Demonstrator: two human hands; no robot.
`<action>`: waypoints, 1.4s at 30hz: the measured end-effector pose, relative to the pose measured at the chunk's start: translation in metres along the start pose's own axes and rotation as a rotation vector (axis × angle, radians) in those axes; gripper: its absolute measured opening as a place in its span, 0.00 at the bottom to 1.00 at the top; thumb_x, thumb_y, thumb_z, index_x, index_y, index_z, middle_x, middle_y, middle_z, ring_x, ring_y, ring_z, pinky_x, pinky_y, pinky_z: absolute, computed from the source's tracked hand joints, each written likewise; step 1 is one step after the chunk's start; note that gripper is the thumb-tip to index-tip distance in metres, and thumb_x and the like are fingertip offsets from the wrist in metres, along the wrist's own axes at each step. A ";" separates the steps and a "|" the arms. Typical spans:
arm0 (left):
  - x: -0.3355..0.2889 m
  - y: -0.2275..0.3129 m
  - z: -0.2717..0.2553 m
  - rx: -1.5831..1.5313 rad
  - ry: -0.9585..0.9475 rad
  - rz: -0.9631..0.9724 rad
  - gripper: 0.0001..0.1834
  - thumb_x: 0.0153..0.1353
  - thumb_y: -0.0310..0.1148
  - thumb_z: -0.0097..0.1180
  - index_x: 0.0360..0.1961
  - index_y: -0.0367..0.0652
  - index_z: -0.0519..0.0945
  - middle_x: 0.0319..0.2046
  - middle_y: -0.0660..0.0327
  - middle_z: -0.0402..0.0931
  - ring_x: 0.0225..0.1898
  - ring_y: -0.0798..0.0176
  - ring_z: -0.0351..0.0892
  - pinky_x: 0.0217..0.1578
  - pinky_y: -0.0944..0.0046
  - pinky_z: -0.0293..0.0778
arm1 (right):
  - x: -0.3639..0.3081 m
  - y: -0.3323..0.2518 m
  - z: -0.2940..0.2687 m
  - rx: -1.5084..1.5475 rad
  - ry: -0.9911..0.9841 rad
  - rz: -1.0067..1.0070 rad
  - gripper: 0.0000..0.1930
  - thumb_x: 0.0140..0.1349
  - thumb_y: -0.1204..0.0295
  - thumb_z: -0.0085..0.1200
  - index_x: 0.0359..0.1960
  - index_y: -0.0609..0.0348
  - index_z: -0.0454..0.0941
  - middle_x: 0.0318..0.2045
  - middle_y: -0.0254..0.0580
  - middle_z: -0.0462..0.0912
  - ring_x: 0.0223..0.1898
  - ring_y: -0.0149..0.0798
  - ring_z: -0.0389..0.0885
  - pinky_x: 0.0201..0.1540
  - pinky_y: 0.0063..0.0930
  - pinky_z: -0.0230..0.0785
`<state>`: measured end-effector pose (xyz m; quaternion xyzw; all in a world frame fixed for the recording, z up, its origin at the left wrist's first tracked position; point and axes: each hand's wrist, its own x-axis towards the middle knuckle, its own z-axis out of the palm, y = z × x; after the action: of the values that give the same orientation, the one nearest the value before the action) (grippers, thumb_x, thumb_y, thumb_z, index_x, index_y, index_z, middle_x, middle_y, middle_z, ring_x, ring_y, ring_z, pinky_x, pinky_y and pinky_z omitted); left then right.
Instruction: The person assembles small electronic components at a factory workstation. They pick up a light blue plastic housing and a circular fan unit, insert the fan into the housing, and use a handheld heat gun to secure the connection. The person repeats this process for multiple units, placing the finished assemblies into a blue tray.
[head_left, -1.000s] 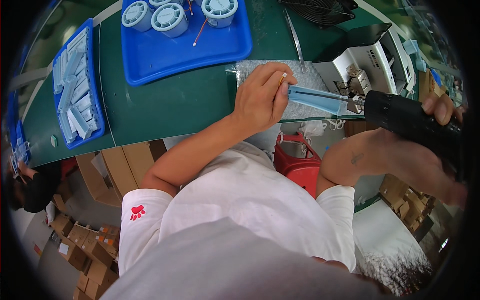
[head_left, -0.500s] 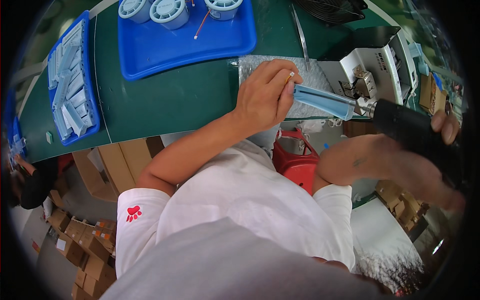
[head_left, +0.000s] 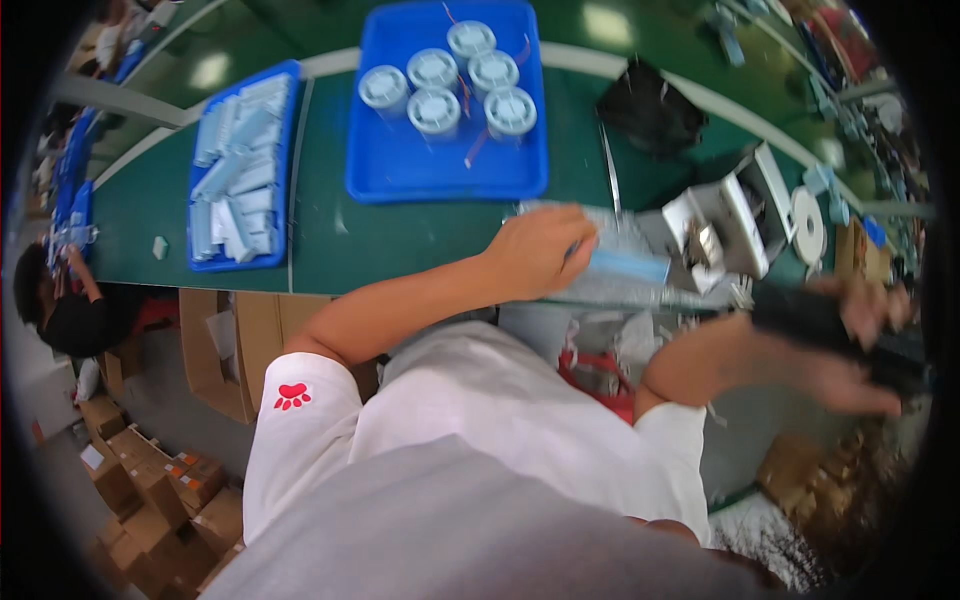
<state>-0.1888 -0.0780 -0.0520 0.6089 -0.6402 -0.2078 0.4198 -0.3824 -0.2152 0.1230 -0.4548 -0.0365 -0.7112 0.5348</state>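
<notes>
My left hand (head_left: 543, 250) is closed on one end of a long, light blue plastic housing (head_left: 632, 266), held over a sheet of clear bubble wrap (head_left: 612, 226). My right hand (head_left: 872, 308), smeared by motion, is wrapped round a black electric screwdriver (head_left: 800, 318). The screwdriver's tip points left, and a gap separates it from the housing's free end. Just beyond both stands a white and black box-shaped machine (head_left: 752, 215) with a metal mechanism (head_left: 704, 246) on its near side.
A blue tray (head_left: 400, 180) holds several round, light blue units with wires. Further left, another blue tray (head_left: 291, 150) is piled with long blue housings. Tweezers (head_left: 610, 170), a black fan (head_left: 652, 108) and a white reel (head_left: 808, 226) lie on the green table. Someone (head_left: 75, 310) works at far left.
The view has tilted up, showing more of the far table. The screwdriver's tip, at the housing's end before, now stands away from it. Both hands keep their hold.
</notes>
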 end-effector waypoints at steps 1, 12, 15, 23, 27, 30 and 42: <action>0.003 0.006 -0.029 0.048 -0.154 -0.115 0.10 0.69 0.35 0.54 0.38 0.42 0.84 0.36 0.52 0.82 0.40 0.46 0.82 0.40 0.50 0.76 | 0.015 -0.013 -0.005 0.281 -0.099 0.009 0.43 0.60 0.43 0.60 0.57 0.75 0.63 0.41 0.44 0.71 0.29 0.36 0.74 0.30 0.26 0.71; 0.280 -0.260 -0.234 -0.079 0.557 -0.700 0.29 0.67 0.55 0.50 0.48 0.38 0.85 0.42 0.49 0.86 0.44 0.46 0.87 0.40 0.50 0.84 | -0.002 0.037 -0.024 -0.532 0.092 0.083 0.45 0.62 0.32 0.53 0.53 0.73 0.67 0.45 0.49 0.71 0.33 0.38 0.70 0.33 0.29 0.63; 0.318 -0.276 -0.214 -0.082 0.499 -0.744 0.34 0.67 0.57 0.50 0.55 0.34 0.79 0.47 0.40 0.82 0.45 0.45 0.87 0.38 0.51 0.84 | 0.002 0.032 -0.019 -0.727 0.200 -0.027 0.41 0.66 0.41 0.55 0.59 0.73 0.65 0.46 0.53 0.72 0.35 0.40 0.71 0.35 0.29 0.64; 0.226 -0.379 -0.356 1.297 0.611 -0.579 0.36 0.70 0.52 0.49 0.75 0.50 0.62 0.76 0.46 0.52 0.78 0.40 0.46 0.76 0.39 0.45 | -0.001 0.038 -0.040 -0.946 0.075 -0.403 0.36 0.62 0.61 0.65 0.65 0.72 0.62 0.47 0.52 0.78 0.36 0.38 0.79 0.38 0.27 0.72; 0.187 -0.396 -0.414 0.657 0.585 -0.791 0.36 0.65 0.57 0.58 0.68 0.50 0.70 0.67 0.47 0.67 0.68 0.45 0.68 0.67 0.51 0.66 | 0.005 0.056 -0.024 -1.213 0.201 -0.653 0.38 0.65 0.56 0.63 0.65 0.71 0.61 0.50 0.54 0.78 0.37 0.40 0.80 0.39 0.31 0.77; 0.178 -0.379 -0.408 0.492 0.812 -0.574 0.35 0.62 0.58 0.61 0.64 0.50 0.73 0.60 0.46 0.73 0.62 0.44 0.75 0.63 0.51 0.71 | -0.004 0.048 -0.035 -1.258 0.181 -0.551 0.33 0.68 0.62 0.60 0.66 0.70 0.60 0.52 0.60 0.78 0.43 0.46 0.81 0.47 0.36 0.77; 0.114 -0.226 -0.356 -0.660 0.832 -0.492 0.25 0.62 0.48 0.61 0.54 0.43 0.77 0.48 0.55 0.78 0.48 0.56 0.82 0.42 0.50 0.84 | -0.076 0.060 -0.033 -1.077 -0.010 -0.316 0.24 0.70 0.75 0.57 0.64 0.70 0.66 0.60 0.55 0.75 0.58 0.49 0.78 0.65 0.41 0.71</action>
<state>0.2402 -0.1382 0.0042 0.6071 -0.1628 -0.2312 0.7427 -0.3540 -0.2029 0.0258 -0.6560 0.2618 -0.6987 0.1137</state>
